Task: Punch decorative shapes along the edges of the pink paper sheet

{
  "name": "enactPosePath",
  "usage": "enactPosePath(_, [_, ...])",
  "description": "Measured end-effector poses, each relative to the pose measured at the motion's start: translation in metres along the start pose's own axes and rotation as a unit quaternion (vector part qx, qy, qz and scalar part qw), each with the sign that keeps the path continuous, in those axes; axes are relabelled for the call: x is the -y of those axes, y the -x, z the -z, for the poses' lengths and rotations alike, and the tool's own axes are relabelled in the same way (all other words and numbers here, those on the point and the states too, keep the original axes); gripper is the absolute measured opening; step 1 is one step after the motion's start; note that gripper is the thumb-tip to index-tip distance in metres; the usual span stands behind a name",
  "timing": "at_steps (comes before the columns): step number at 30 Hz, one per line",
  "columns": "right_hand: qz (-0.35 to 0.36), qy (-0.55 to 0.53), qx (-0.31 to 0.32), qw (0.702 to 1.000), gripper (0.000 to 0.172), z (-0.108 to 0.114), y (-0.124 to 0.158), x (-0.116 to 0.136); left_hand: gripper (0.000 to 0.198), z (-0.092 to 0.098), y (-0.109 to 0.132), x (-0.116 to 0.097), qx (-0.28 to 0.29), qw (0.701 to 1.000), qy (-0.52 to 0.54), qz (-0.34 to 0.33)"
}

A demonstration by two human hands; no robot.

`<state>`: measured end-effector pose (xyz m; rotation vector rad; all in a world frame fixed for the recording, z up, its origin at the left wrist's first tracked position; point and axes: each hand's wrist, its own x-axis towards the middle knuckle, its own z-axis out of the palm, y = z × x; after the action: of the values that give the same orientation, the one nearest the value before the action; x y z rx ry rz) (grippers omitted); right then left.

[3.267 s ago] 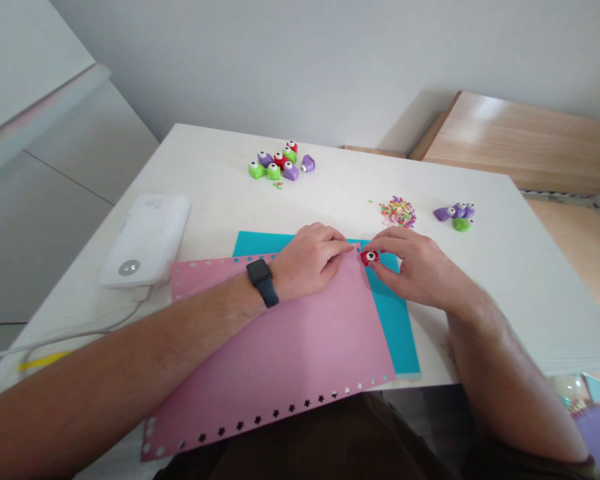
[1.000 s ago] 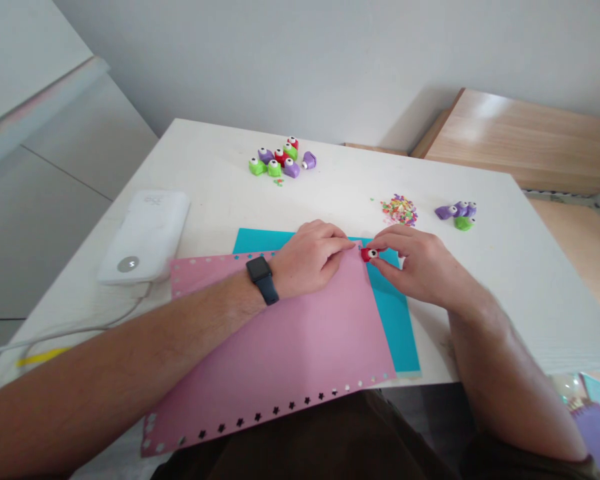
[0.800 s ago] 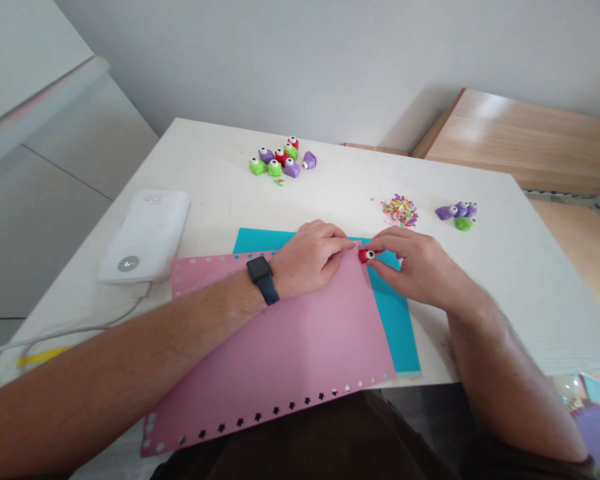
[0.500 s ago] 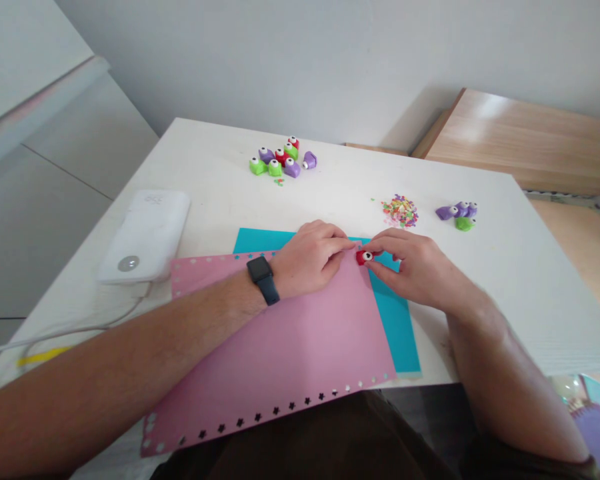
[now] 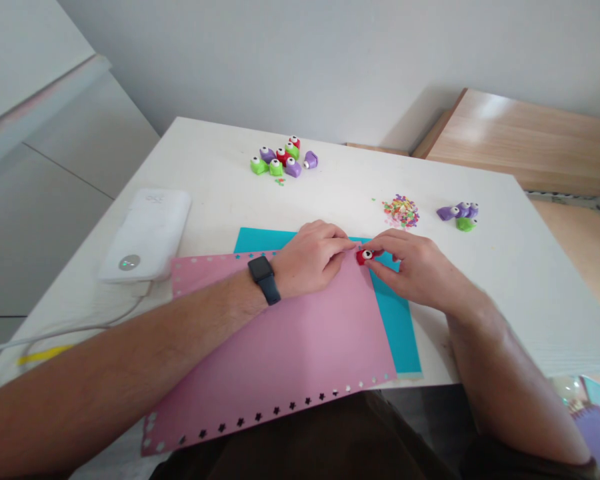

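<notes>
A pink sheet of paper (image 5: 300, 340) with small star-shaped holes along its edges lies in front of me, its front edge past the table edge. My left hand (image 5: 316, 259) rests over its far edge, index finger stretched to the far right corner, thumb and fingers closed on the paper. At that corner my right hand (image 5: 413, 267) grips a small red craft punch (image 5: 363, 257) with a white button between thumb and fingers. The punch sits on the paper's corner; its slot is hidden. Beneath the pink paper lies a blue sheet (image 5: 397, 337).
Several green, purple and red craft punches (image 5: 276, 167) stand at the back; more purple and green punches (image 5: 465, 225) are at the right. Between them lies a pile of colourful paper cutouts (image 5: 403, 211). A white power bank (image 5: 147, 233) with a cable is at the left.
Both hands stay at the same corner with the red craft punch. The view has shifted very slightly; nothing else visibly differs.
</notes>
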<state>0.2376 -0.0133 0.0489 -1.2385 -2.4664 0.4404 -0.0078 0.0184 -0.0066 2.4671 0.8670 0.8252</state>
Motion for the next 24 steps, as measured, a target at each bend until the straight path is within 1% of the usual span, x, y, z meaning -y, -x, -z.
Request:
enactPosePath(9, [0.005, -0.008, -0.006, 1.0, 0.024, -0.0002, 0.0, -0.0005, 0.03, -0.0006, -0.0009, 0.0002, 0.008, 1.0, -0.007, 0.0])
enactPosePath(24, [0.0, -0.008, 0.004, 1.0, 0.02, -0.0004, -0.0002, -0.0008, 0.029, -0.0009, -0.0001, 0.0005, 0.006, 1.0, -0.006, 0.001])
